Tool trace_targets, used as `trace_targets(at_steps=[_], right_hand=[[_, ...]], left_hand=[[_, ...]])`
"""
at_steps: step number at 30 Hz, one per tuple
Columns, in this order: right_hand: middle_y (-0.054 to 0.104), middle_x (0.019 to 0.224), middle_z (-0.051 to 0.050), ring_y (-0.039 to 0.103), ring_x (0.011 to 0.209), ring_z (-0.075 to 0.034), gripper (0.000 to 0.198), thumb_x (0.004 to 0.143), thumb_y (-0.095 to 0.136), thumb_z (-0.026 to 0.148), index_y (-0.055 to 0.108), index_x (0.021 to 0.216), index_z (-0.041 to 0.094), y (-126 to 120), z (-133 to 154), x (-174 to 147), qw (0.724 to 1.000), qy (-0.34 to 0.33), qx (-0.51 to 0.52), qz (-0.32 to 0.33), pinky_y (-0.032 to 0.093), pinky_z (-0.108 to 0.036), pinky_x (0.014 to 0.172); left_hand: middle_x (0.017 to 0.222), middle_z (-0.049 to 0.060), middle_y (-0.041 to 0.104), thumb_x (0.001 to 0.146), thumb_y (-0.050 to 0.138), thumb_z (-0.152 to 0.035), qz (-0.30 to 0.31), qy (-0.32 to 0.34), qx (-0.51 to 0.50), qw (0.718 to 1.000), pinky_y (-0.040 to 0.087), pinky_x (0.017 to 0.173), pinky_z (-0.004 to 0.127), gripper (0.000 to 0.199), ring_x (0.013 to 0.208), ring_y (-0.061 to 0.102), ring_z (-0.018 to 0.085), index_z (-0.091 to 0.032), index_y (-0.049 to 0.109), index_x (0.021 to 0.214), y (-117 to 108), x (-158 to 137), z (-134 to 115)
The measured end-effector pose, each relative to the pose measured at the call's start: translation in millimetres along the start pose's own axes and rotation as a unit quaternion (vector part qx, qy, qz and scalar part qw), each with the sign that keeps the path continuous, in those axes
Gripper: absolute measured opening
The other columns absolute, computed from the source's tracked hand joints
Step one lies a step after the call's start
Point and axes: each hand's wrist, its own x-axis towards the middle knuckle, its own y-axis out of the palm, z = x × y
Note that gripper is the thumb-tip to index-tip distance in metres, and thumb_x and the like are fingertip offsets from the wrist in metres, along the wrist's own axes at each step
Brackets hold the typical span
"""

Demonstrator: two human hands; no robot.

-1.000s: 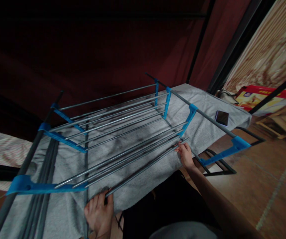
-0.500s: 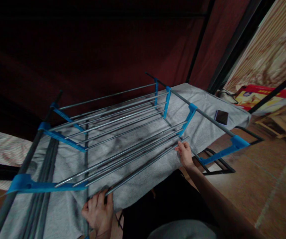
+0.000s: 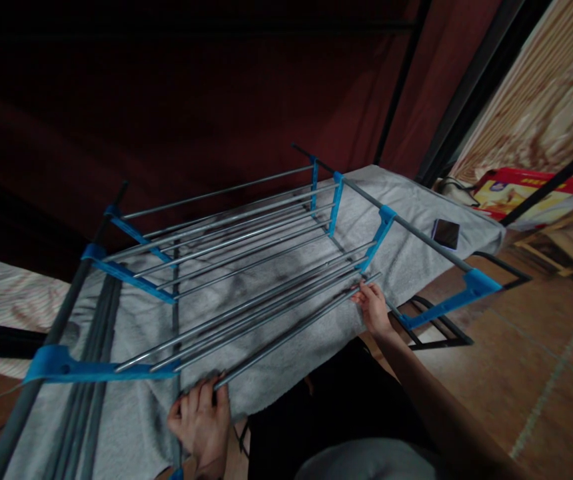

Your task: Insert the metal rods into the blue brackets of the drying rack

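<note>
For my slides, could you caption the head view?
Left hand and right hand grip one metal rod at a blue-jointed drying rack.

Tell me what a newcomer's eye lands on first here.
First, the bright blue brackets joining the grey metal rods of a drying rack that lies on a grey towel mid-frame. Next, the left hand and right hand holding opposite ends of the nearest rod. A small dark phone lies on the towel's right end.
</note>
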Motion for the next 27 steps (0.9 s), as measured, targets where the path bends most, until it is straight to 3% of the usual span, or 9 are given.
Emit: trace_targets(at_steps=[6, 14, 21, 27], right_hand=[[0.072, 0.081, 0.002, 0.067, 0.071, -0.014, 0.033, 0.066, 0.086, 0.035, 0.063, 0.088, 0.025, 11.8, -0.2, -10.8, 0.997, 0.052, 0.031, 0.049, 0.057, -0.026, 0.065], [0.075, 0.085, 0.001, 0.072, 0.080, -0.017, 0.035, 0.066, 0.088, 0.034, 0.064, 0.092, 0.026, 23.8, -14.3, -25.8, 0.990, 0.106, 0.026, 0.088, 0.059, -0.031, 0.075], [0.075, 0.087, 0.001, 0.072, 0.086, -0.018, 0.039, 0.065, 0.090, 0.034, 0.066, 0.094, 0.026, 21.5, -21.9, -27.6, 0.988, 0.113, 0.020, 0.100, 0.059, -0.032, 0.080], [0.072, 0.083, 0.003, 0.069, 0.078, -0.014, 0.033, 0.065, 0.089, 0.039, 0.067, 0.086, 0.025, 17.6, -24.5, -23.7, 0.988, 0.115, 0.024, 0.102, 0.057, -0.028, 0.078]], left_hand=[[0.086, 0.007, 0.071, 0.099, 0.041, -0.041, 0.021, 0.039, 0.016, 0.999, 0.037, 0.093, 0.045, 0.035, 0.085, 0.059, 0.025, -0.020, 0.070, 0.098, 1.9, -2.9, 3.2], [0.081, 0.005, 0.067, 0.101, 0.038, -0.036, 0.073, 0.107, -0.033, 0.991, 0.043, 0.076, 0.037, 0.036, 0.079, 0.060, 0.024, -0.020, 0.069, 0.111, -1.1, 0.1, 2.7], [0.092, 0.007, 0.070, 0.101, 0.044, -0.030, 0.068, 0.171, -0.037, 0.982, 0.044, 0.078, 0.037, 0.029, 0.085, 0.061, 0.024, -0.019, 0.068, 0.115, -3.6, 2.4, -0.4], [0.097, 0.008, 0.071, 0.101, 0.046, -0.028, 0.082, 0.175, -0.021, 0.981, 0.042, 0.081, 0.038, 0.032, 0.088, 0.060, 0.024, -0.021, 0.067, 0.123, -5.2, 3.5, -1.6]])
